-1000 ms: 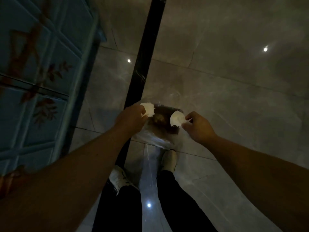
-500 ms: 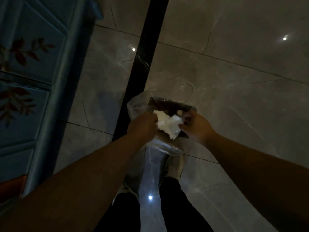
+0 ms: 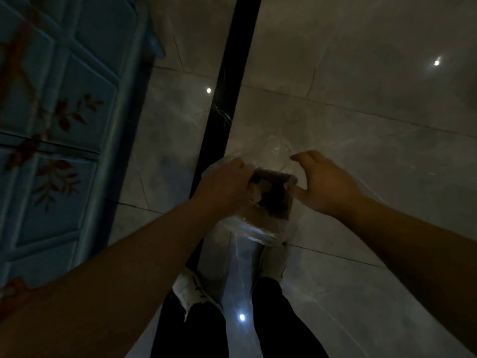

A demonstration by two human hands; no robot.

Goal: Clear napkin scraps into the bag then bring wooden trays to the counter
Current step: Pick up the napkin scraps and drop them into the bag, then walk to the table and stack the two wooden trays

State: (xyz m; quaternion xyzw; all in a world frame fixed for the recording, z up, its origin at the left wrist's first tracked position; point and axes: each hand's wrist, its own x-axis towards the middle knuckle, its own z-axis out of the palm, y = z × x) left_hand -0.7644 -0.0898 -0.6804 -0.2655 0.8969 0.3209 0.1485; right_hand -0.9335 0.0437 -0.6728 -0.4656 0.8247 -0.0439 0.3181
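I see the clear plastic bag (image 3: 258,228) hanging between my two hands, above my shoes and the grey tiled floor (image 3: 361,125). Its mouth is open toward me, and inside it lie dark brownish contents with a few pale napkin scraps (image 3: 258,196) near the left edge; the light is too dim to make them out well. My left hand (image 3: 224,184) is curled around the bag's left rim, fingers pressed together and gripping the plastic. My right hand (image 3: 325,182) sits just beside the right rim, fingers spread and loosely arched, thumb reaching toward the opening; I cannot tell whether it touches the film. Below, my white shoes (image 3: 272,259) stand either side of the bag's lower part. A black strip (image 3: 232,86) runs across the floor, and a blue painted cabinet (image 3: 64,125) with red leaves stands at left.
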